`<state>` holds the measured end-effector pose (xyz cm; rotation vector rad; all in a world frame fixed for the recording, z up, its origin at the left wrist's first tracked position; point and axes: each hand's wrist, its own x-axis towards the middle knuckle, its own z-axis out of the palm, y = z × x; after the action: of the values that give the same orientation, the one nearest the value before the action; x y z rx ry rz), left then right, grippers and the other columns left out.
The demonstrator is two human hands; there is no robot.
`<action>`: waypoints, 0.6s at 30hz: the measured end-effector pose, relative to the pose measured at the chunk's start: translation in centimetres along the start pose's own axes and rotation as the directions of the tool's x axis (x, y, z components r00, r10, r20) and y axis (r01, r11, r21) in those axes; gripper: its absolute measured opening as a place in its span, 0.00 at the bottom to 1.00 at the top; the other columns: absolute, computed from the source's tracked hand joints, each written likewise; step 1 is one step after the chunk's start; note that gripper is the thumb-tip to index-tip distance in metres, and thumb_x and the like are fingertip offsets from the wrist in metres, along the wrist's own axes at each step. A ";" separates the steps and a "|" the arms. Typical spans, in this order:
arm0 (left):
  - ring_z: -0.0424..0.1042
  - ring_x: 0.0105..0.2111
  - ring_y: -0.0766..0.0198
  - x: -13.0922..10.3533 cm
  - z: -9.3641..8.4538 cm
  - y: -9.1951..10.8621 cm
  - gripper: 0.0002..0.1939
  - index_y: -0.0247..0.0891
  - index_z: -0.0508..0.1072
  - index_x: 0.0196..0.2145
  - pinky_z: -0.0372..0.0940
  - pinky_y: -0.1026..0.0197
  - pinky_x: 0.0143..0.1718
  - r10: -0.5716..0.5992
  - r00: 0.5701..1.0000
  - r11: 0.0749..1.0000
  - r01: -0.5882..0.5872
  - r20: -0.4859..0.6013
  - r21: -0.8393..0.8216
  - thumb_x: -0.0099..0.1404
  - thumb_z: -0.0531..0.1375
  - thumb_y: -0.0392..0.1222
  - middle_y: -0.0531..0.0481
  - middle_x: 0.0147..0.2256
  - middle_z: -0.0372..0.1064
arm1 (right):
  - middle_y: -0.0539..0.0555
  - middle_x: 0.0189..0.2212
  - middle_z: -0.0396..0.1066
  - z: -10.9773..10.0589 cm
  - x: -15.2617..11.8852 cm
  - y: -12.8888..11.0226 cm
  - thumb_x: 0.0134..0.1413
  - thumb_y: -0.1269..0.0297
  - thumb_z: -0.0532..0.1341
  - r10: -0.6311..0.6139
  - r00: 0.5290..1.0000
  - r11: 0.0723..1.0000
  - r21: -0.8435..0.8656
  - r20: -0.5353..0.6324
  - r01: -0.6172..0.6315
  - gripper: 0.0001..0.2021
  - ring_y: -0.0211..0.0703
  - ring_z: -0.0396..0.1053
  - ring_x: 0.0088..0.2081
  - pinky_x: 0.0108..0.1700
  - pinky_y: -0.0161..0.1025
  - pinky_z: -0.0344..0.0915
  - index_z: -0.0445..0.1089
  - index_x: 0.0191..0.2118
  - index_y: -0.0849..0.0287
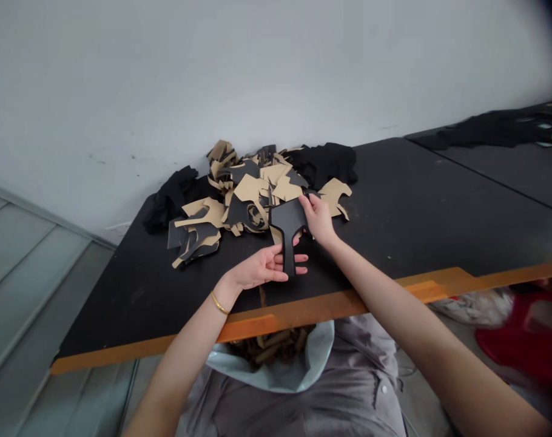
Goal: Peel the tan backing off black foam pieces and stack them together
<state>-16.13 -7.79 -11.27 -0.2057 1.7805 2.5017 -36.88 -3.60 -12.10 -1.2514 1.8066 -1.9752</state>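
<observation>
Between my hands is a black cut-out piece (289,216) with a wide top and a narrow strip hanging down. My right hand (319,216) pinches its upper right edge. My left hand (269,265) is at the narrow strip, with fingers behind it and the thumb at its side. Just beyond lies a heap of cut-out pieces (250,188), tan on one face and black on the other. A tan piece (336,193) rests right of my right hand, and a small stack of pieces (198,233) lies to the left.
Black cloth-like bundles (328,162) flank the heap on the black table (417,224), against a white wall. Orange tape (298,308) runs along the front edge. Below it, a pale bag (319,358) holds tan scraps. More dark material (498,128) lies far right.
</observation>
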 end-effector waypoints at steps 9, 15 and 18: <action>0.67 0.56 0.51 -0.2 1.0 0.6 0.55 0.53 0.49 0.65 0.66 0.62 0.50 -0.067 0.998 0.995 0.067 0.000 -0.068 0.47 0.70 0.23 0.38 0.61 0.58 | 0.45 0.20 0.47 -0.3 0.3 0.0 0.57 0.41 0.53 0.015 0.999 1.000 0.012 -0.035 -0.015 0.25 0.34 0.47 0.23 0.25 0.34 0.46 0.50 0.23 0.57; 0.67 0.56 0.51 -0.1 0.9 0.4 0.41 0.51 0.49 0.66 0.66 0.59 0.51 -0.063 0.998 0.992 0.060 -0.022 -0.111 0.61 0.63 0.34 0.37 0.61 0.59 | 0.44 0.19 0.45 -0.3 0.2 -0.2 0.56 0.42 0.54 0.027 0.997 1.000 0.017 -0.066 -0.026 0.25 0.33 0.45 0.23 0.24 0.34 0.43 0.50 0.23 0.57; 0.67 0.56 0.51 -0.1 0.6 0.0 0.44 0.53 0.48 0.66 0.66 0.59 0.52 -0.054 0.998 0.993 0.052 -0.017 -0.105 0.59 0.65 0.31 0.38 0.60 0.61 | 0.44 0.19 0.45 -0.2 0.1 -0.2 0.58 0.45 0.54 0.036 0.998 0.999 0.041 -0.053 -0.034 0.23 0.32 0.45 0.22 0.24 0.33 0.44 0.50 0.23 0.58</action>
<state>-16.05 -7.22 -11.08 -0.2808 1.6292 2.5662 -37.00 -3.48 -11.89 -1.1578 1.7907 -2.0344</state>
